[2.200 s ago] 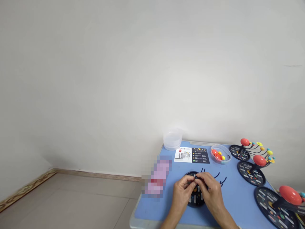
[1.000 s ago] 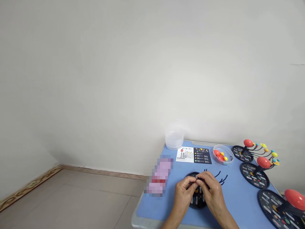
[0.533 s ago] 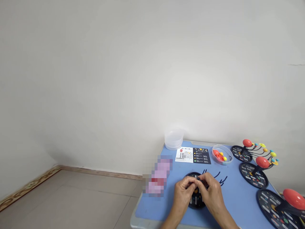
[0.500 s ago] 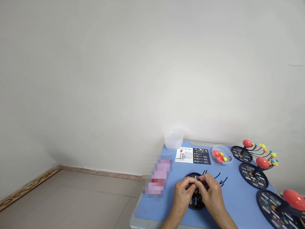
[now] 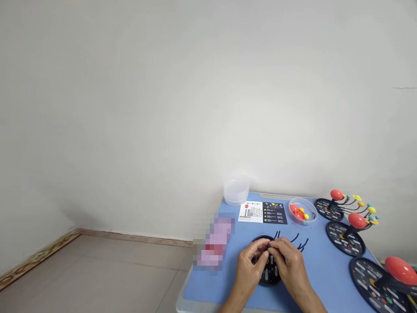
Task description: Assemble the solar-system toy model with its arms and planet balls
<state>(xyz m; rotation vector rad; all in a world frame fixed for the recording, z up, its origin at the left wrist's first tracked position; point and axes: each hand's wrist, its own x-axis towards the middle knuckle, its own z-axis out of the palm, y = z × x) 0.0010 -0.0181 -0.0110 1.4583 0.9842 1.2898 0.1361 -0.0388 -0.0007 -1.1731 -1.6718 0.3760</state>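
Note:
Over a round black printed base, my two hands meet with fingertips pinched. My left hand is closed, its thumb and forefinger against a small black part. From the other side, my right hand grips the same small part. Most of that part is hidden by the fingers. Thin black curved rods stick out behind and to the right of my right hand; whether they join the part I hold, I cannot tell.
A printed instruction sheet lies behind my hands. Beside it is a clear dish of red and yellow pieces. Planet models with red balls line the right. Stacked clear tubs and a blurred pink item are left.
The fingertips have shifted slightly around the small black part, which shows a little more between them. The whole view has drifted slightly; the other things stay in place.

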